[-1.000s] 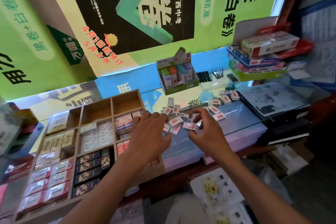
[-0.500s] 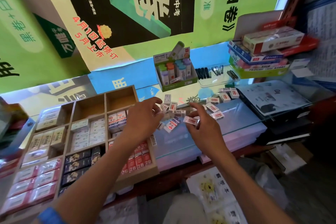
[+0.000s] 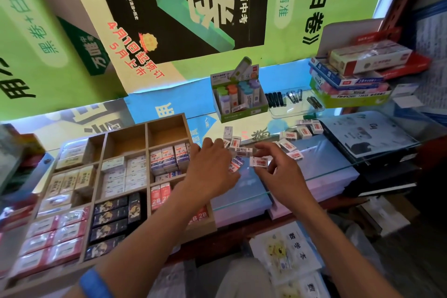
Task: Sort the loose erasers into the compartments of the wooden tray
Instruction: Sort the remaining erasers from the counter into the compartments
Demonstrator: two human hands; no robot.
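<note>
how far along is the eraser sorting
Done: most compartments of the wooden tray already hold packed erasers. In hand: the right hand pinches one eraser; the left hand reaches into the loose erasers. Left: that scatter on the glass counter, and two empty back compartments.

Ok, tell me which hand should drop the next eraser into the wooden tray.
Left. The left hand lies right beside the compartmented wooden tray, at its right edge. The right hand pinches a white red-labelled eraser but sits farther from the tray.
</note>
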